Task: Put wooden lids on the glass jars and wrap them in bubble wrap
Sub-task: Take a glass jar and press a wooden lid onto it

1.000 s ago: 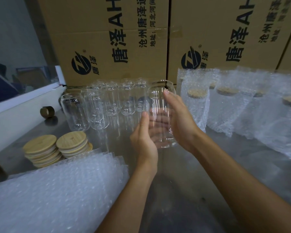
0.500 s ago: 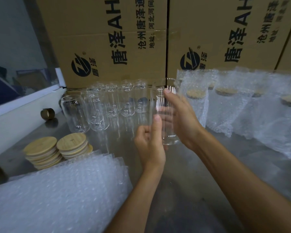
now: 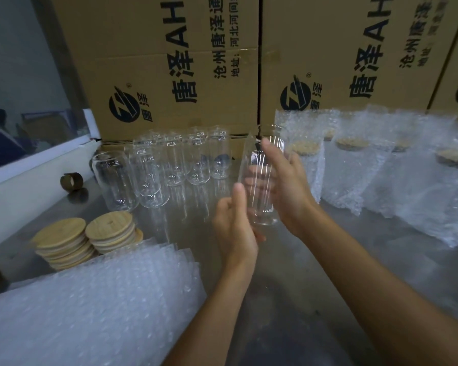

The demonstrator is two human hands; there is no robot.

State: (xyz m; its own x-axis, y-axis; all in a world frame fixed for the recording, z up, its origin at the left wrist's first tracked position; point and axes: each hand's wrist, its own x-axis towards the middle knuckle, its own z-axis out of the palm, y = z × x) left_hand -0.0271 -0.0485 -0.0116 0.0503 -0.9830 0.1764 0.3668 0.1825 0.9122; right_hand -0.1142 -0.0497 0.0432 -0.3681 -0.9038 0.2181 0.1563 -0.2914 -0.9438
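Glass jar (image 3: 262, 180) was up off the desk (image 3: 315, 299), right hand (image 3: 288, 191) wrapped round its side, left hand (image 3: 234, 228) loose beside its base: likely light, rigid, slick, breakable; grip mid-body.

Beyond the hands, printed cardboard boxes (image 3: 175, 70) stand stacked as a wall along the far edge of the grey metal table (image 3: 328, 273). Far to their left a small brown tape roll (image 3: 72, 182) lies beside a white ledge (image 3: 24, 186) under a window (image 3: 19, 88)
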